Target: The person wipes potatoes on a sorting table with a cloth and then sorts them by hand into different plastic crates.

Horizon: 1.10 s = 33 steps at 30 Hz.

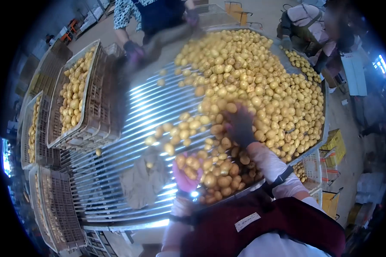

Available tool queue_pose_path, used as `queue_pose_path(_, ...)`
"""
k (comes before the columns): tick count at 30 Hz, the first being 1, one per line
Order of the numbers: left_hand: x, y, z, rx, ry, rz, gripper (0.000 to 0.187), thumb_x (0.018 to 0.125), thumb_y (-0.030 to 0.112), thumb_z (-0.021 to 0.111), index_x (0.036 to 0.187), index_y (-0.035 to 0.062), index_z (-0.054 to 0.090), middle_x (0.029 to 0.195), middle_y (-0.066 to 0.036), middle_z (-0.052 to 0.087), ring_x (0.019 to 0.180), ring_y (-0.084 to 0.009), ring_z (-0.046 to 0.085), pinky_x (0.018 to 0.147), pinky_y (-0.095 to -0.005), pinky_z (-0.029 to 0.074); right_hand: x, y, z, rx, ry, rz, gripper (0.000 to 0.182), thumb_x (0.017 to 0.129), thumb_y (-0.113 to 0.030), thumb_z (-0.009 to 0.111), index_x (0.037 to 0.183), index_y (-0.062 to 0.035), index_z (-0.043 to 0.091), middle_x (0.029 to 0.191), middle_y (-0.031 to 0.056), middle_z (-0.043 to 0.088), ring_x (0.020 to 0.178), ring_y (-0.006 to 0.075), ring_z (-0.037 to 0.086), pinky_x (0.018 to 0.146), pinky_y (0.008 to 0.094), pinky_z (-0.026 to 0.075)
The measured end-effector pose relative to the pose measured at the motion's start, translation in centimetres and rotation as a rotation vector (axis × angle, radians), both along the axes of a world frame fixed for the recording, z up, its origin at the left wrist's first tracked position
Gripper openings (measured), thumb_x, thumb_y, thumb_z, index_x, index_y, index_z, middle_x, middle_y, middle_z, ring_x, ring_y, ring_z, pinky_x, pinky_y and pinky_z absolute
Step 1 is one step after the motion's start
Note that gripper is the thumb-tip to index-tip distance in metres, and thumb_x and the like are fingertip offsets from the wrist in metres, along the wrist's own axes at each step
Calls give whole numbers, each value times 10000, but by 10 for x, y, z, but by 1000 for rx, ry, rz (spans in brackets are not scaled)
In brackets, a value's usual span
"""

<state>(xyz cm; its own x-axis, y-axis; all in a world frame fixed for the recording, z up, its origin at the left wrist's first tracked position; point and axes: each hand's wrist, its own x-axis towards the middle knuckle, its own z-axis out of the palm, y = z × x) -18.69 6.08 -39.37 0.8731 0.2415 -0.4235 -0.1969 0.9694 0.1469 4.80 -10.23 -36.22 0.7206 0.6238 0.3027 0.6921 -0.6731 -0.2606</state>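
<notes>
A large heap of yellow potatoes (261, 85) lies on a metal roller table (146, 107). My left hand (186, 180), in a pink glove, is cupped around several potatoes at the near side of the heap. Further forward, my right hand (241, 126), in a dark glove, reaches palm down onto the heap with its fingers apart. Potatoes touch its fingertips; part of the fingers is hidden. A grey cloth (143, 180) lies on the rollers to the left of my left hand, with a small potato on it.
Stacked plastic crates (88, 111) of potatoes stand along the table's left side, with another crate stack (58, 205) nearer. Across the table, a person's gloved hand (134, 51) is blurred. Another person (306, 25) bends at the far right. A yellow crate (334, 145) stands right.
</notes>
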Motion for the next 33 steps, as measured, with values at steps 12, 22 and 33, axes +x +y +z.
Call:
queue_pose_path(12,8,-3,23,69,-44,-43,387,975,500,542,1169,165,541,1224,-75,549,1143,-264,542,955,-445,515,4,-56,8,372,143,36,386,898,-207,567,1269,-102,593,1172,180,629,1092,368,593,954,460,463)
queue_pose_path(22,5,-2,17,141,34,-70,546,940,565,516,1297,152,515,1311,-40,543,1239,-272,537,964,-523,535,106,-87,-33,291,522,-235,321,897,-218,662,1179,-67,637,1118,112,646,1034,212,616,924,342,489)
queue_pose_path(33,5,-8,28,181,116,-79,472,941,584,522,1183,179,535,1180,-54,580,1116,-264,576,944,-487,536,-10,-213,44,353,-136,-97,342,1020,-182,488,1305,4,531,1265,96,591,1165,231,579,1035,348,431)
